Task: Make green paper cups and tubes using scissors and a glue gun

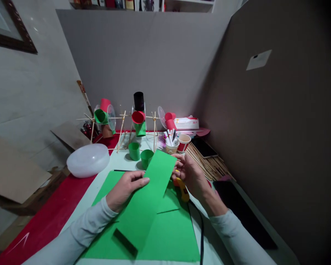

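Holding: my left hand (125, 189) and right hand (191, 175) lift a long green paper strip (149, 198) above the worktop (118, 162).
Left fingers: curled loosely over the strip's left edge about midway along, thumb underneath as far as I can judge; a light pinch, not a fist.
Right fingers: partly open and spread at the strip's far right corner, tips touching or just beside the paper; I cannot tell how firmly they grip.
Where the strip is: raised over a larger green sheet (165, 235) that lies flat in front of me, in the middle of the view.
Which way it points: its long axis runs from near-left, close to my body, up and away to far-right; the far end sits just in front of two small green paper cups (140, 152).
Step in hand: I judge the strip is already cut free and is being handled for shaping.
Next move calls for: my guess is both hands must keep the edges square while the paper bends, with a gentle hold so it does not crease.
Under the right hand: a yellow tool (182, 189), partly hidden, with a dark cord trailing towards me.
Further back: a stick frame (138, 127) carrying red and green cups, a cup of markers (171, 141), a white bowl (88, 160) at left.
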Tool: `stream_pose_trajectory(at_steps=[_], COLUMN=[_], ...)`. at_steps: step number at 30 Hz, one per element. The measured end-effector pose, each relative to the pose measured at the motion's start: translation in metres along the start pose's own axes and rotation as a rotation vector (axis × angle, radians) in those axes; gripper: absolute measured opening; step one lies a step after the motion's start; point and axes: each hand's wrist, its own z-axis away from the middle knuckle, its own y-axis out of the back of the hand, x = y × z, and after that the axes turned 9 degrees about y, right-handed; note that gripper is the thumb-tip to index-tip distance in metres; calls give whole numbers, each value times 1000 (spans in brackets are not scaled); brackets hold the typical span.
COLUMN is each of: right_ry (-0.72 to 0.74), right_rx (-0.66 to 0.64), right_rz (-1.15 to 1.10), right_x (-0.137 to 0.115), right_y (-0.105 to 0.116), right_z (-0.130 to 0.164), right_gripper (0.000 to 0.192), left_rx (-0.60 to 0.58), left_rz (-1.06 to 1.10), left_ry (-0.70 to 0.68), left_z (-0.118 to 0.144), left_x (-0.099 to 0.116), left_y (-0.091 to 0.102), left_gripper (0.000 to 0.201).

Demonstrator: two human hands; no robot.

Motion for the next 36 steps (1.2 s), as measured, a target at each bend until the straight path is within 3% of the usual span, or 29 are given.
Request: stream_pose_trajectory(at_steps=[7,14,21,31,36], right_ry=[-24,97,344,389,356], right_rx=[-127,-149,-176,-131,-113], right_rz=[211,410,482,588,597], right_x=[18,22,23,27,24], right_y=[-27,-30,-32,-31,-33], right_z=[15,21,24,27,28], right_gripper=[28,17,54,58,55], left_rx=[65,90,86,106,55], left_rz=[227,341,398,470,432], left_ry=[-17,40,49,13,30], left_z=[-10,-15,-17,-15,-12], left_x=[-17,-21,-21,-20,-22], left_y=[-5,-2,-2,0,-2], left_gripper=[36,29,26,33,32])
